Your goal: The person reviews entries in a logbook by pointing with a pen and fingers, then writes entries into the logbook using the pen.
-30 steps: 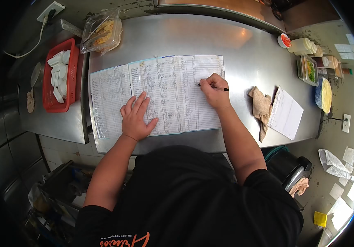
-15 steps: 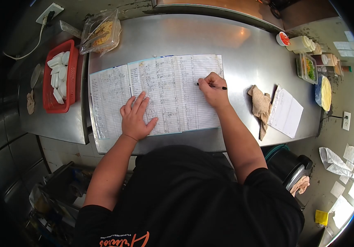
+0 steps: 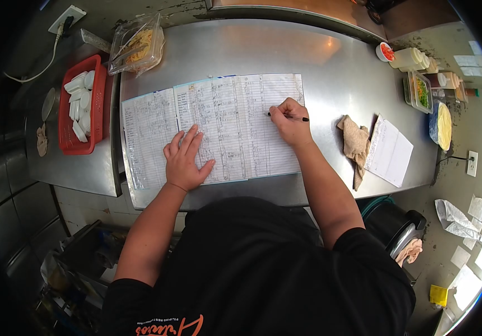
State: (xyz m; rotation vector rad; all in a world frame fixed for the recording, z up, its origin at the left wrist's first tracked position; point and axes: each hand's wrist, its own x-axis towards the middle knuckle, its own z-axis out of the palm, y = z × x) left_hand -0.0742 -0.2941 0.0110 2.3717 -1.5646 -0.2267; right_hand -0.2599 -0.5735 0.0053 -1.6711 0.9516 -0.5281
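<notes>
Your right hand [image 3: 290, 122] grips a slim black pen [image 3: 302, 118] that perhaps touches the lined white paper sheets [image 3: 277, 159]; your left hand [image 3: 186, 164] rests spread there.

Ruled, written-on sheets [image 3: 221, 123] lie flat; black pen [image 3: 299, 118] above, perhaps touching.

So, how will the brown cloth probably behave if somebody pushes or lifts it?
The brown cloth would probably hang floppy, since it lies in loose folds. It is probably light, being a small fabric piece. Rolling seems unlikely, given its crumpled, uneven shape.
</notes>
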